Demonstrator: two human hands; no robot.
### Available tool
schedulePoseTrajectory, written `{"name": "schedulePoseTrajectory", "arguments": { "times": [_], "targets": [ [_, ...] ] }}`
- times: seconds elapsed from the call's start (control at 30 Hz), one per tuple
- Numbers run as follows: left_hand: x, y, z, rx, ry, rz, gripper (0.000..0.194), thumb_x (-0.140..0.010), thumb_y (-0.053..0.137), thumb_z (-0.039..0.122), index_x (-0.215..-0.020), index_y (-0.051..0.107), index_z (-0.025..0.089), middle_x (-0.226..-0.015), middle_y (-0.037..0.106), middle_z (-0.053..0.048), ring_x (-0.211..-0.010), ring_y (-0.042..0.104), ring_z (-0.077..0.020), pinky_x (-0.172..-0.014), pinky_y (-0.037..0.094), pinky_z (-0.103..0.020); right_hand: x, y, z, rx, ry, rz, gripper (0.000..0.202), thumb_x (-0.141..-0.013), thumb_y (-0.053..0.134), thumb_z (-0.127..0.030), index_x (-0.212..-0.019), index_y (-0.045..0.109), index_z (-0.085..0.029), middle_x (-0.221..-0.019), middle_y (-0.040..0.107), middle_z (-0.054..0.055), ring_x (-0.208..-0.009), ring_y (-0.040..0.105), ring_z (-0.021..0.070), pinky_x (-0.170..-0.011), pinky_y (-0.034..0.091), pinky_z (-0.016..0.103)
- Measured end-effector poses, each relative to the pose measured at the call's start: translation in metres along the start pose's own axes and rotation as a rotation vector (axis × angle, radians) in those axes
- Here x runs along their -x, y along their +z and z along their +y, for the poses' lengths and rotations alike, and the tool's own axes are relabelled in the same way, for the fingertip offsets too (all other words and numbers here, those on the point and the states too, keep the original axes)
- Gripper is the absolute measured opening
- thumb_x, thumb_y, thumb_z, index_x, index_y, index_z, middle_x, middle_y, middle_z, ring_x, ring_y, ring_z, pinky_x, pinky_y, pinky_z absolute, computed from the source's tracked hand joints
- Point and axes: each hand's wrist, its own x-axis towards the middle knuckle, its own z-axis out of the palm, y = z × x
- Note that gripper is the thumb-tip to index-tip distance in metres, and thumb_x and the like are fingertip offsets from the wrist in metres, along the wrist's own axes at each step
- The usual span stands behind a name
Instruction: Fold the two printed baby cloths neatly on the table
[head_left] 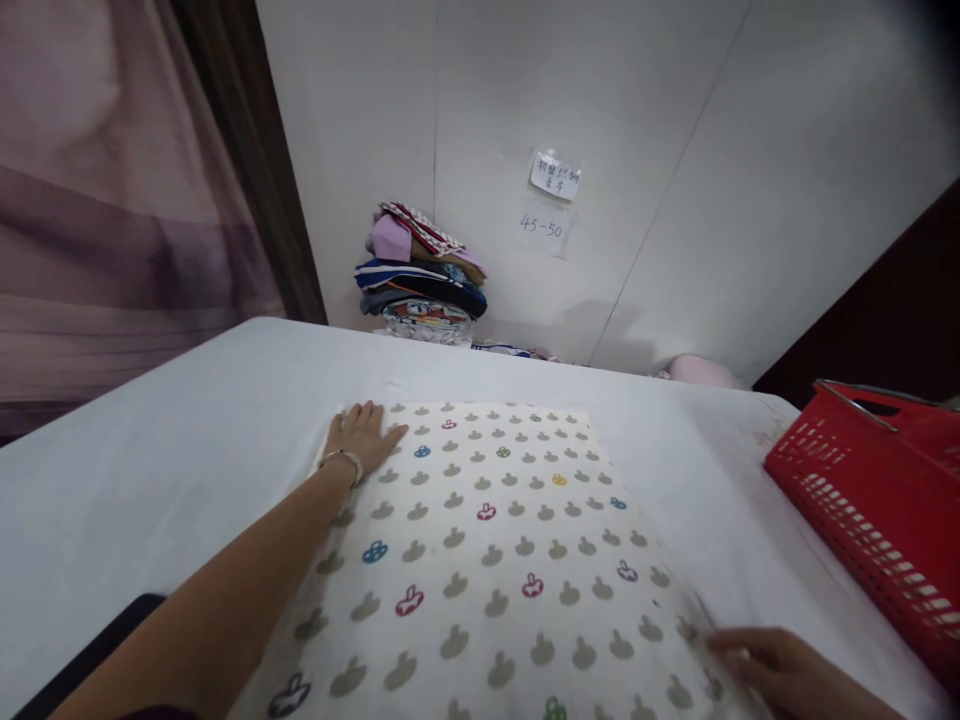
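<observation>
A white cloth (480,545) printed with grey and coloured mushrooms lies spread over the white-covered table. At its far left corner my left hand (358,445) rests flat, palm down with fingers spread, a pale bracelet (346,463) around the wrist. Near the lower right, my right hand (780,665) has its thumb and fingers closed on the cloth's right edge, which lifts a little and looks slightly blurred there. The near end of the cloth runs out of the picture.
A red plastic basket (885,480) stands at the right of the table (150,430). Beyond the far edge is a stack of folded fabrics (424,270) against the wall. A dark flat object (97,650) lies by my left forearm. A curtain (127,190) hangs at left.
</observation>
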Motion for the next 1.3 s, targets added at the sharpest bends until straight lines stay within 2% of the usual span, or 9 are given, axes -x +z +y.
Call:
{"name": "schedulePoseTrajectory", "arguments": {
  "times": [0.07,0.17,0.27,0.43,0.57,0.7,0.9,1.1,1.3],
  "targets": [
    [0.000,0.002,0.000,0.000,0.001,0.006,0.084,-0.078,0.015,0.068,-0.140,0.028,0.012,-0.149,0.019,-0.009,-0.137,0.011,-0.0277,-0.109,0.010,-0.048,-0.008,-0.004,-0.036,0.159,-0.218,0.028,0.045,-0.073,0.052,-0.057,-0.103,0.065,-0.027,-0.044,0.054,0.002,-0.040,0.053,0.0165,-0.041,0.043,0.030],
    [0.000,0.003,-0.001,0.000,0.000,0.019,0.084,-0.077,0.015,0.068,-0.139,0.030,0.012,-0.148,0.021,-0.010,-0.136,0.012,-0.0283,-0.109,0.010,-0.048,-0.032,0.015,-0.100,0.240,-0.522,0.142,0.046,-0.079,0.046,-0.056,-0.106,0.064,-0.024,-0.095,0.067,0.008,-0.085,0.063,0.0222,-0.071,0.052,0.034],
    [0.000,0.001,-0.001,0.003,0.001,0.028,0.083,-0.078,0.016,0.067,-0.138,0.031,0.013,-0.148,0.022,-0.010,-0.136,0.013,-0.0281,-0.109,0.010,-0.048,-0.074,0.054,-0.155,0.367,-0.744,0.207,0.052,-0.082,0.040,-0.056,-0.123,0.052,-0.026,-0.135,0.045,0.005,-0.122,0.043,0.0244,-0.095,0.041,0.038],
    [0.002,0.000,0.000,0.001,-0.004,0.035,0.080,-0.079,0.018,0.066,-0.138,0.032,0.014,-0.148,0.023,-0.009,-0.136,0.014,-0.0276,-0.109,0.011,-0.047,-0.157,0.096,-0.213,0.707,-0.835,0.232,0.064,-0.087,0.031,-0.054,-0.139,0.030,-0.017,-0.148,0.020,0.007,-0.137,0.011,0.0218,-0.110,0.012,0.041],
    [0.000,0.002,0.000,-0.004,0.001,0.030,0.080,-0.079,0.018,0.066,-0.138,0.031,0.014,-0.148,0.022,-0.009,-0.136,0.014,-0.0272,-0.109,0.011,-0.046,-0.202,0.094,-0.227,0.810,-0.606,0.332,0.065,-0.088,0.025,-0.054,-0.140,0.026,-0.015,-0.149,0.017,0.009,-0.137,0.010,0.0231,-0.108,0.008,0.046],
    [0.000,0.002,0.001,-0.010,0.009,0.039,0.079,-0.079,0.020,0.065,-0.138,0.032,0.014,-0.148,0.023,-0.009,-0.136,0.014,-0.0265,-0.108,0.012,-0.046,-0.217,0.085,-0.224,0.766,-0.625,0.316,0.064,-0.087,0.029,-0.055,-0.138,0.031,-0.017,-0.148,0.020,0.008,-0.136,0.012,0.0229,-0.108,0.008,0.045],
    [0.001,0.000,0.001,-0.007,0.000,0.027,0.079,-0.079,0.020,0.065,-0.138,0.031,0.014,-0.148,0.022,-0.008,-0.136,0.014,-0.0275,-0.108,0.012,-0.046,-0.226,0.052,-0.225,0.475,-0.560,0.485,0.050,-0.090,0.022,-0.037,-0.124,0.051,-0.015,-0.132,0.047,0.010,-0.122,0.041,0.0208,-0.098,0.032,0.032],
    [0.002,-0.002,0.003,-0.014,-0.007,0.018,0.079,-0.079,0.020,0.065,-0.138,0.031,0.014,-0.148,0.022,-0.007,-0.136,0.014,-0.0261,-0.109,0.011,-0.045,-0.246,0.032,-0.237,0.452,-0.363,0.440,0.028,-0.075,0.055,-0.038,-0.078,0.067,-0.013,-0.086,0.067,0.012,-0.089,0.059,0.0266,-0.075,0.042,0.031],
    [0.002,-0.002,0.003,-0.011,-0.020,0.021,0.078,-0.079,0.021,0.065,-0.138,0.032,0.015,-0.148,0.023,-0.007,-0.136,0.015,-0.0257,-0.109,0.011,-0.045,-0.253,0.030,-0.251,0.291,-0.216,0.354,0.041,-0.054,0.075,-0.040,-0.079,0.064,-0.010,-0.083,0.066,0.015,-0.080,0.060,0.0288,-0.062,0.045,0.032]
  ]
}}
